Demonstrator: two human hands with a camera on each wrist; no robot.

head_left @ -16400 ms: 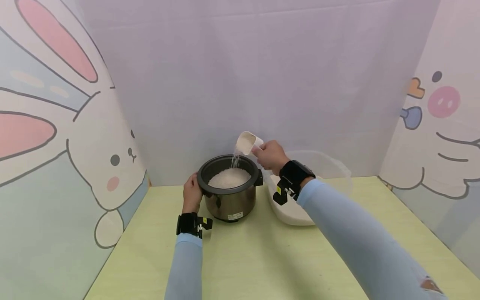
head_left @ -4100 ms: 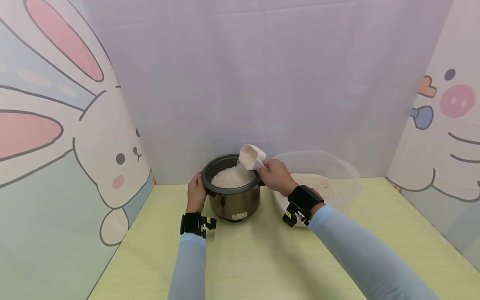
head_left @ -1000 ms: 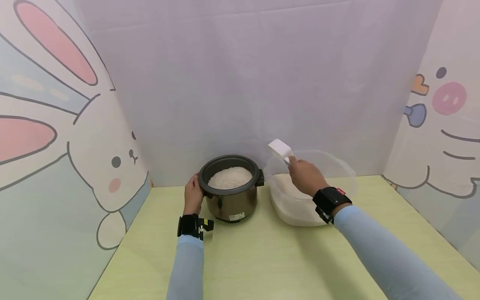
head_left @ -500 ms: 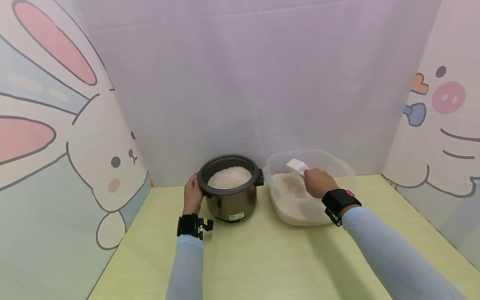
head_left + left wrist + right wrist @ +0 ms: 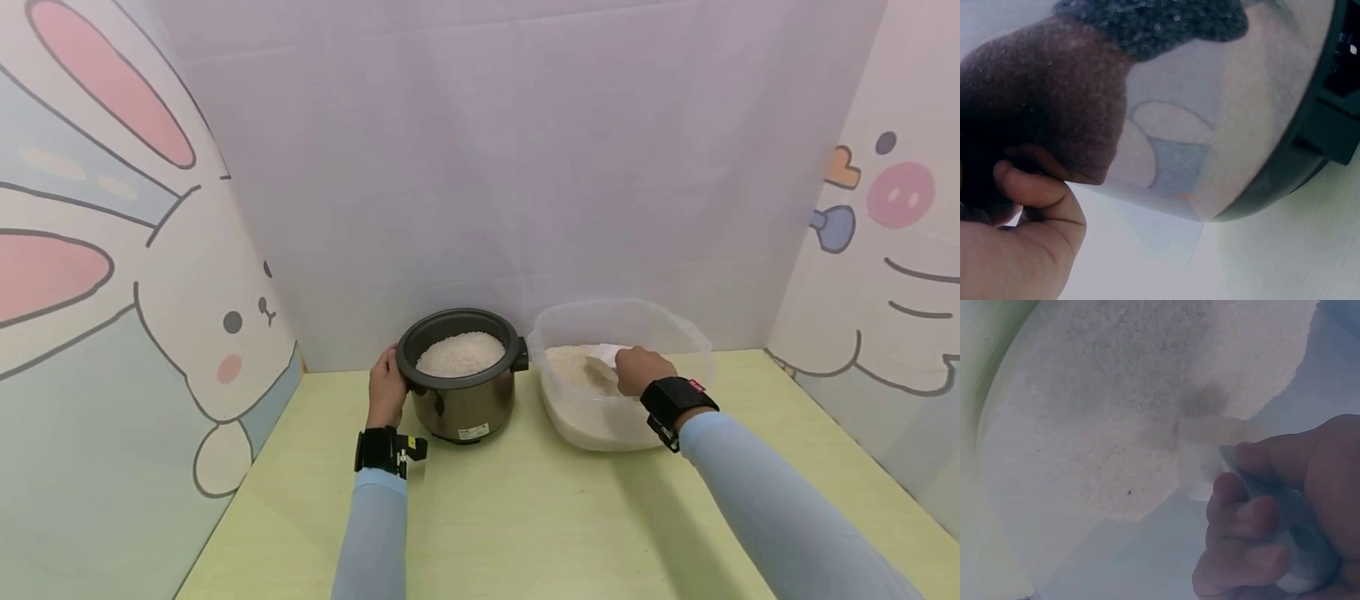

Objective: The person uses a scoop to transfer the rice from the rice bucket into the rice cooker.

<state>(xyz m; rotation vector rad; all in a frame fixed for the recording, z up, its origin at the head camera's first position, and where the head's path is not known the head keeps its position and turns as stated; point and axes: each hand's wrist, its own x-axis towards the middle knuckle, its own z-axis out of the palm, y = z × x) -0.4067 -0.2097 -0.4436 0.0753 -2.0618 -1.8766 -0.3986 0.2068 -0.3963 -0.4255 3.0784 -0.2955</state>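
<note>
A dark metallic rice cooker point(image 5: 465, 408) stands lidless, with white rice point(image 5: 460, 356) heaped inside its pot. At its left side my left hand point(image 5: 386, 390) grips the handle; the left wrist view shows the thumb and fingers point(image 5: 1035, 187) curled beside the shiny body. To the right, a clear plastic tub point(image 5: 585, 313) holds more rice point(image 5: 1110, 381). My right hand point(image 5: 642, 371) is over the tub, fingers wrapped round the handle of a white measuring scoop point(image 5: 602, 358). The scoop's cup touches the rice and looks partly sunk in it.
Both containers sit on a pale yellow-green table point(image 5: 495, 517) near the lilac back wall point(image 5: 480, 167). Side panels carry a cartoon rabbit point(image 5: 217, 333) and a pig point(image 5: 900, 250). The cooker's right handle point(image 5: 521, 356) faces the tub, a narrow gap away.
Earlier, the scoop poured rice into the cooker. Since then my right hand has swung right and lowered the scoop into the tub's rice. My left hand has stayed on the cooker.
</note>
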